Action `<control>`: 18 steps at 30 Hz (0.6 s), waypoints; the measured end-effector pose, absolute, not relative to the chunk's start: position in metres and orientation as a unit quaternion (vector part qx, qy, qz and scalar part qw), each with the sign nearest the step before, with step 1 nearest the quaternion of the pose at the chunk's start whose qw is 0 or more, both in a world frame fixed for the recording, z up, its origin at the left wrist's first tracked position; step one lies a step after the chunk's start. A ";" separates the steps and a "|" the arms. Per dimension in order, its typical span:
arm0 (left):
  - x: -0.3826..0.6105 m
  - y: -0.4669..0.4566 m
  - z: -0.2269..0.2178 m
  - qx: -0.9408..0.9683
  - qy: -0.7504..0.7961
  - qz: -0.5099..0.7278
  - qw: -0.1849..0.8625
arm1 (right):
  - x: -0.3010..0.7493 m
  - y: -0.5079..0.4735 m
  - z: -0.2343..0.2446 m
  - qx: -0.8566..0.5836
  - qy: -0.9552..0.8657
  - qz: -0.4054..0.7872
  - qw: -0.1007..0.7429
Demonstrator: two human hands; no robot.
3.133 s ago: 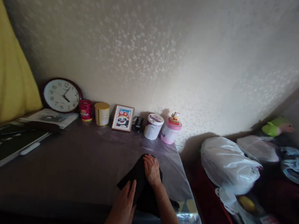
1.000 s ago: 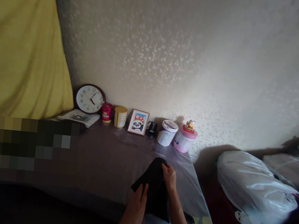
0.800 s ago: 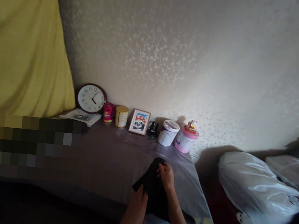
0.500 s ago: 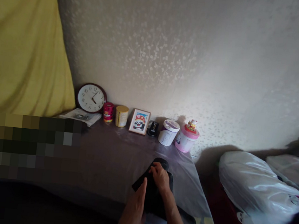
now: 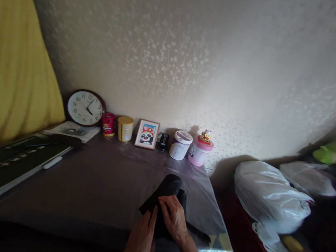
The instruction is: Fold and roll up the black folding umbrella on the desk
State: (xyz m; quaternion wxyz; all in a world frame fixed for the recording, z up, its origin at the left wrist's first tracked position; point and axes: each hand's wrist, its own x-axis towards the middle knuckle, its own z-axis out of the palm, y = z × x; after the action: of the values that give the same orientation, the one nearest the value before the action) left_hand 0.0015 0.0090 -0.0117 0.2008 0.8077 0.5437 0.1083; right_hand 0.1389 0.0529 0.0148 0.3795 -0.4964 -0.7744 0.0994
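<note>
A black cloth [image 5: 168,189] lies folded on the dark table [image 5: 91,182] near its front right. My right hand [image 5: 174,217] rests on the cloth with its fingers curled and pinching a fold. My left hand [image 5: 141,238] lies flat beside it, fingers stretched out and pressing the cloth's near left edge.
Along the wall stand a round clock [image 5: 85,108], a red tin [image 5: 108,124], a yellow tin [image 5: 125,128], a panda picture frame [image 5: 147,134], a white tub [image 5: 179,145] and a pink tub [image 5: 199,151]. A flat board [image 5: 13,158] lies left. White plastic bags [image 5: 268,195] sit right.
My right hand has drawn back from the cloth's far end toward me, its fingers curling onto a fold. My left hand stays flat on the near edge. The view has swung slightly.
</note>
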 end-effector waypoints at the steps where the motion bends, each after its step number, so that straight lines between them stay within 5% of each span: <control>1: 0.001 0.009 -0.015 0.808 0.543 0.110 0.200 | 0.141 0.048 0.011 -0.489 -0.782 0.079 0.378; 18: 0.002 0.012 -0.020 0.801 0.552 0.108 0.205 | 0.193 0.147 -0.007 -0.590 -0.737 -0.032 0.328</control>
State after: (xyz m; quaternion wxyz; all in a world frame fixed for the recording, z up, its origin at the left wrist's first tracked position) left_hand 0.0021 0.0121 -0.0205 0.2050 0.8007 0.5524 0.1082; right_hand 0.1930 0.1467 -0.0070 0.3284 -0.5901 -0.7368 -0.0325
